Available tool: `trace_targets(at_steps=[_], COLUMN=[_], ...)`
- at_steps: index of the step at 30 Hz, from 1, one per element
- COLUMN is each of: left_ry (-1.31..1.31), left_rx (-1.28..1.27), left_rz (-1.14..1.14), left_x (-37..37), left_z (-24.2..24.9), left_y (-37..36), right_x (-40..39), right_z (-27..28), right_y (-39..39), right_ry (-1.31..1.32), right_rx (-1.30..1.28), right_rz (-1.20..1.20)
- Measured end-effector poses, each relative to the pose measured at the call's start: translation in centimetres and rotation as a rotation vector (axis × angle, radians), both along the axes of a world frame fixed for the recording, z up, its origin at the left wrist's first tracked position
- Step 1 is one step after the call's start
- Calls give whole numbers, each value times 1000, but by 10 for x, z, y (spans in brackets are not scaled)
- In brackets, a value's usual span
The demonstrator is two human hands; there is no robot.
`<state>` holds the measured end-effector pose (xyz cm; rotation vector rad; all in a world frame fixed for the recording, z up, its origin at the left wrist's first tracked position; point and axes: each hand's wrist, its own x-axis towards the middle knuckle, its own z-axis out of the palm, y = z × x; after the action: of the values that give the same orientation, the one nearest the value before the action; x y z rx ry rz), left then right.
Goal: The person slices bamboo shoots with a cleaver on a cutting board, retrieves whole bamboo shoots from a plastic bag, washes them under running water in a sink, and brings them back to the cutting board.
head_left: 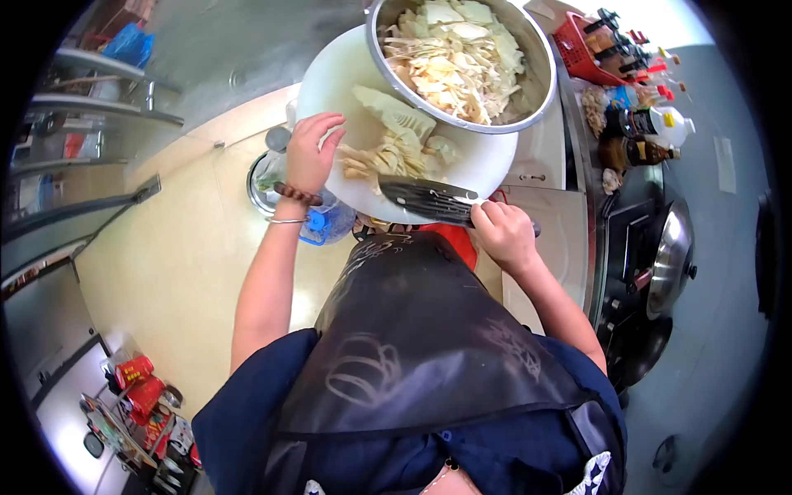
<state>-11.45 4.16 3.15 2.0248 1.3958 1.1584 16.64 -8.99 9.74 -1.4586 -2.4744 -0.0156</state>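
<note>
My right hand (pixel 505 235) is wrapped round the handle of a dark-bladed kitchen knife (pixel 429 200), with pale bits stuck to its blade. The blade lies over the near edge of a round white cutting board (pixel 330 87). My left hand (pixel 318 148) hovers at the board's left edge, empty, its thumb apart from its fingers. Between the hands lie pale slices (pixel 392 157) that look like bamboo shoot, beside a larger comb-like piece (pixel 396 111). A steel basin (pixel 538 70) overlaps the board's far right, heaped with cut pale pieces (pixel 454 70).
Along the right counter stand sauce bottles (pixel 639 124), a red basket (pixel 577 49) and a stove with a lidded pan (pixel 670 260). Below the board's left side sit a blue-capped plastic jug (pixel 326 221) and a metal bowl (pixel 257 186). Metal shelving (pixel 107 103) is at left.
</note>
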Motion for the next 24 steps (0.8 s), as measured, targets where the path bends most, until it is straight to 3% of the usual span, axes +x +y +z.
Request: trace_targets(at_steps=[3,6,8,9,10,12,14,16,18,22,23,24], left_ry=[-8,60,75,128,179,137,314,331,461,478,459,462], left_rx=[-63,34,-41,-61,-80,-217,-180,-250,-278,-286,-281,-284], left_rz=[-178,-172,-141,-7,130,123,131,151,173,182,174,181], left_x=[14,31,33,39,44,54,73,93,108,122,125,126], left_z=[27,27,-1,-13,-27,-41,-37,-30,-27,-24,-18,-21], left_y=[2,-21,-40,-50,-58,-66,-72,-71,-70,-69,-69,-69], right_x=[17,29,30,37,42,48,50,44,33,-13,-24,-36], right_z=[3,-6,-19,-30,-42,-64,-79,-88,-97,-95,-108,-94], right_y=[-10,-23,-28,-26,-23,-16,-12,-6,-7,-13,-18,-16], right_ry=[-93,-108,272,548,553,1060,1176,1390,1332,1238,1277,1343], right_rx=[53,-39,-153,-430,-424,-628,-633,-747,-833,-906,-858,-971], right_rz=[-32,-198,-632,-864,-870,-1052,-1024,-973,-947,-903,-851,-873])
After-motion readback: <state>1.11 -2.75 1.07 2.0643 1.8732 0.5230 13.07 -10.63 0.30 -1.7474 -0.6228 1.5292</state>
